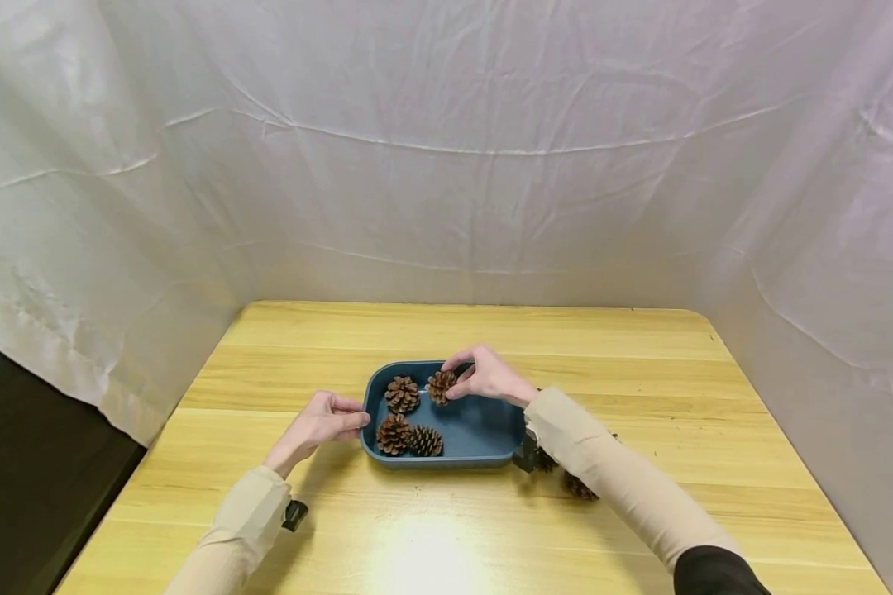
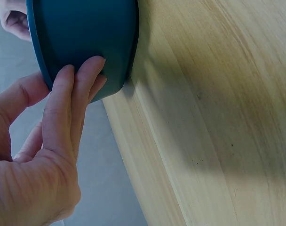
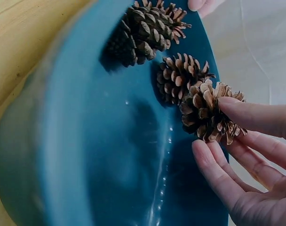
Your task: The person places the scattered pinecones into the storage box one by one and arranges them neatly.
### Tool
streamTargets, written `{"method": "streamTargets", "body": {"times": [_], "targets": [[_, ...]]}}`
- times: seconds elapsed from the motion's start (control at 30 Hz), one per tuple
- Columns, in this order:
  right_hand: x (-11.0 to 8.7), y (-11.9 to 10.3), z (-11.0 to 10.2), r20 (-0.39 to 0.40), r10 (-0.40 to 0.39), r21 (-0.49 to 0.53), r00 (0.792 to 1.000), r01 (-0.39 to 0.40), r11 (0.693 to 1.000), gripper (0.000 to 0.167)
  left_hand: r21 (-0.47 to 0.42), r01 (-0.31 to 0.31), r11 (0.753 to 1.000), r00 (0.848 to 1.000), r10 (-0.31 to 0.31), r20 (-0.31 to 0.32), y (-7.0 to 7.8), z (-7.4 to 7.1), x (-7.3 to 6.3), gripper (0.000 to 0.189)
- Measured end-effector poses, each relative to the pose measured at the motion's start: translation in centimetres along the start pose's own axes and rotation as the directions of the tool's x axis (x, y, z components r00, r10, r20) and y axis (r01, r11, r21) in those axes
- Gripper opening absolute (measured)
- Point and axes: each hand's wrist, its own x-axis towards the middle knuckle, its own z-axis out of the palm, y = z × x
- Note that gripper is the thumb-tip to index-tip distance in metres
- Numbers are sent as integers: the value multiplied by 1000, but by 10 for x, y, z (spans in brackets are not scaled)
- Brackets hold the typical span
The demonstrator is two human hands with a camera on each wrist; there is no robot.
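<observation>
- Head view: three pinecones (image 1: 402,395) lie in the tray (image 1: 476,434).
- Right grip (image 1: 487,378): pinching a fourth cone (image 1: 438,387) over it.
- Left grip (image 1: 323,420): pinching the tray's rim.
- Remaining: outer cones (image 1: 580,487) on the bench (image 1: 603,339), partly hidden.

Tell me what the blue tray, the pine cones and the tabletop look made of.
Blue tray: probably plastic, smooth with a sheen, as glints along its floor suggest. Pine cones: woody and matte, with overlapping brown scales. Tabletop: wood or wood-look laminate, glossy, showing grain lines and a bright reflection.
</observation>
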Motion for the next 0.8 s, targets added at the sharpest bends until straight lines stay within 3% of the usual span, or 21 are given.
{"method": "streamTargets", "body": {"times": [0.17,0.43,0.8], "targets": [[0,4,4,-14,-16,-8,1000,16,1000,40,-42,-34,999,999,36,32,0,-4,-2,41],[-1,7,14,-50,5,15,999,-4,1000,41,-6,16,1000,1000,-16,2,3,2,-1,38],[-1,13,24,-92,22,-4,996,-22,1000,41,-1,12,1000,1000,-12,-3,1,2,-1,37]]}}
